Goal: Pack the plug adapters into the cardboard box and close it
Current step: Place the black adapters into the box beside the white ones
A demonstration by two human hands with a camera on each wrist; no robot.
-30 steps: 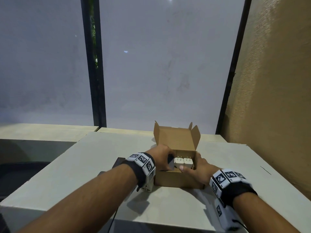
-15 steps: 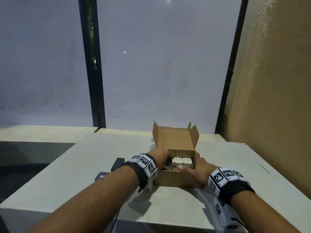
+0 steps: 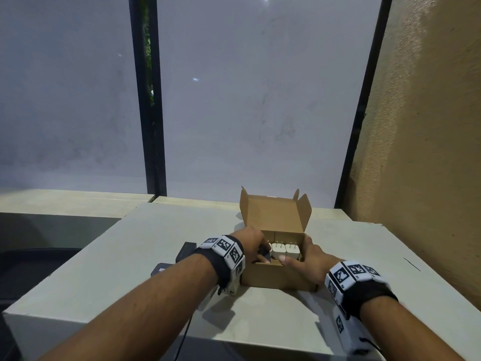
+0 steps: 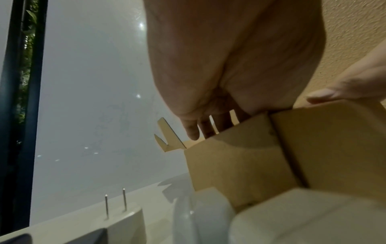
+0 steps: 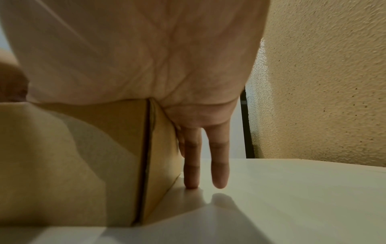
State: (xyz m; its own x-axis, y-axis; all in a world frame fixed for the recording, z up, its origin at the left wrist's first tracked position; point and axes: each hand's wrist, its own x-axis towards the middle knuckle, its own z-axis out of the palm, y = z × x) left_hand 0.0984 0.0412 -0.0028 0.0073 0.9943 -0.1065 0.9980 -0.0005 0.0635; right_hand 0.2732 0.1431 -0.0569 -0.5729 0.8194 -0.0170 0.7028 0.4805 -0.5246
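Observation:
The brown cardboard box stands open on the table, its lid upright at the back. Two white plug adapters sit inside, prongs up. My left hand reaches over the left wall, fingers curled round a dark adapter low in the box beside the white ones. In the left wrist view these fingers dip behind the box wall. My right hand rests on the front right corner, thumb on the front rim. Its straight fingers lie down the right wall onto the table.
Two dark objects lie on the table left of my left wrist. Another white adapter with its prongs up stands there too. A rough tan wall rises close on the right and frosted glass at the back.
The dark adapter in my left hand has sunk slightly lower into the box. My right hand has stayed on the box corner.

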